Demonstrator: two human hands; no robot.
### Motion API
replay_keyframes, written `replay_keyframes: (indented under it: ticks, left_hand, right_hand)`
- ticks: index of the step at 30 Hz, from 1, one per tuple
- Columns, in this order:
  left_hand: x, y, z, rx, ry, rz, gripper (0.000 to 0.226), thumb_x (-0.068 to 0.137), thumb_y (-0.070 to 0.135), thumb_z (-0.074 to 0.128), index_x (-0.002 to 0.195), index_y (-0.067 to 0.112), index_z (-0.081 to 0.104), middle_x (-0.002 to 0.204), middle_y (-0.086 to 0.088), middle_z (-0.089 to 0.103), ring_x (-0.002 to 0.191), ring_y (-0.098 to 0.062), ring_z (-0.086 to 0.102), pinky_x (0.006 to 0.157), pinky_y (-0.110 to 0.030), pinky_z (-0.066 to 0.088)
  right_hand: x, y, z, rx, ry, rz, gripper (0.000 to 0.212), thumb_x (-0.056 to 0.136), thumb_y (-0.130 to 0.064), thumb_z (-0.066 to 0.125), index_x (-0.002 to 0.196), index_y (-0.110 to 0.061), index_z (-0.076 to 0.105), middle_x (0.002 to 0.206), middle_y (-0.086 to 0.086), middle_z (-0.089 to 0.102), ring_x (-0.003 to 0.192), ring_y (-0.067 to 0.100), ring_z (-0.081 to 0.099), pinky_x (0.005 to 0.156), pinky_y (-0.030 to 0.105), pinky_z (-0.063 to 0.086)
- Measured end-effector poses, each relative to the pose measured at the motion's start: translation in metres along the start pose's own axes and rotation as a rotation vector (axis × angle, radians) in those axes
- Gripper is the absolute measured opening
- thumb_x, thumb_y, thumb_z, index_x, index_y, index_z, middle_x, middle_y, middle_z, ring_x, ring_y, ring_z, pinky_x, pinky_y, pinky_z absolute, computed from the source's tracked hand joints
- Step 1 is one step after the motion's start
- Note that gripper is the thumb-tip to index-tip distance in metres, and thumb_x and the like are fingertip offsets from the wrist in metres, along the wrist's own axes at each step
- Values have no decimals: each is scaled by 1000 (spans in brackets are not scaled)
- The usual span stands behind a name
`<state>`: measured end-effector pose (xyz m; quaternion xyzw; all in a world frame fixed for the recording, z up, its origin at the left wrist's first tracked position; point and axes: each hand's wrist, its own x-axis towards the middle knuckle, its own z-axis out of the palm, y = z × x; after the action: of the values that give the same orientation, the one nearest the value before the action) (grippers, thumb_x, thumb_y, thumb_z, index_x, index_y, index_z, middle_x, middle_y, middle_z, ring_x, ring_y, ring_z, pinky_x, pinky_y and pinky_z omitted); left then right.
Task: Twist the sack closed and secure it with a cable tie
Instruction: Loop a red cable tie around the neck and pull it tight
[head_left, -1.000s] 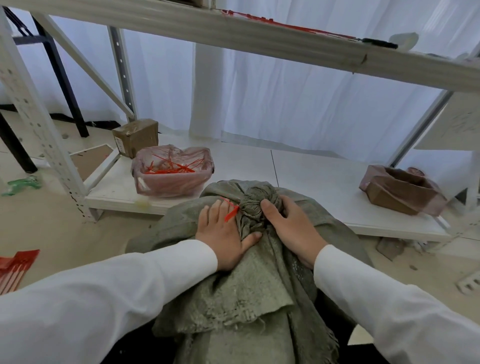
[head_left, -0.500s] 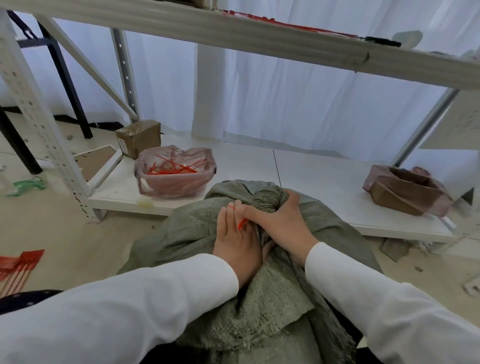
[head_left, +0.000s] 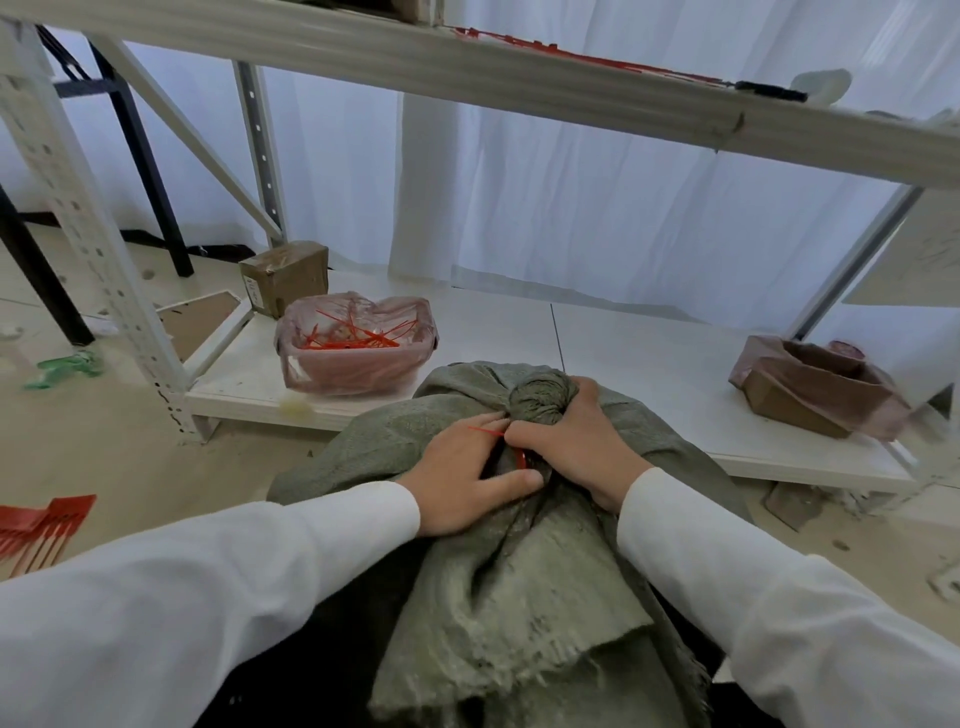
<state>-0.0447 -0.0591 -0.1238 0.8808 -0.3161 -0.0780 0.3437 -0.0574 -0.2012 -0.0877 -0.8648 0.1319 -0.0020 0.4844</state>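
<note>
Gripping the sack (head_left: 519, 597) neck, both hands pinch the cable tie (head_left: 491, 432)

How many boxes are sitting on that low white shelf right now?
3: a taped cardboard box at the back left, a plastic-lined box of red cable ties in front of it, and a plastic-lined box at the right. The sack may hide others.
</note>
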Motion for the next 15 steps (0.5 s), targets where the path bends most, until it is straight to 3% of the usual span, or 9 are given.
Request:
replay_keyframes:
  ticks: [2,4,7,9,11,15]
  left_hand:
    - [-1,-4,-7,-323,12,-46,74,63,64,55,124,23,55,128,3,57,122,-10,50,109,-31,34]
    - [-3,-5,-13,-524,43,-127,47,73,47,68,116,31,61,120,8,64,113,-6,57,106,-31,39]
    - [-2,-3,-17,-534,174,-160,14,82,24,67,91,33,70,97,10,71,94,-5,63,91,-23,46]
    - [-2,0,-15,-483,229,-161,11,81,19,68,82,30,70,86,8,70,85,-9,64,80,-19,46]
    - [-2,2,-11,-413,282,-143,13,82,19,68,79,32,67,84,9,68,85,-15,64,79,-21,47]
    - [-1,4,-10,-446,323,-127,17,83,22,67,76,37,63,85,7,67,81,-13,62,76,-21,47]
  right_hand:
    - [-2,-1,-4,52,-13,-8,69,67,-24,76,118,-15,30,110,5,54,101,20,54,84,30,45]
    - [-3,0,-6,111,-23,-18,66,70,-18,76,120,-13,32,100,-1,55,92,14,56,76,26,44]
    - [-3,2,-6,114,-21,-32,67,70,-18,75,121,-14,31,98,-3,54,89,10,55,71,24,43]
    - [-3,2,-6,104,-25,-36,64,71,-19,74,117,-16,30,99,-3,52,88,9,53,69,24,42]
    - [-3,2,-7,88,-46,-32,62,73,-22,73,113,-19,26,103,0,51,93,13,52,73,26,42]
    - [-2,8,-9,51,-50,-66,68,72,-33,76,114,-23,23,122,5,47,114,20,48,100,36,41]
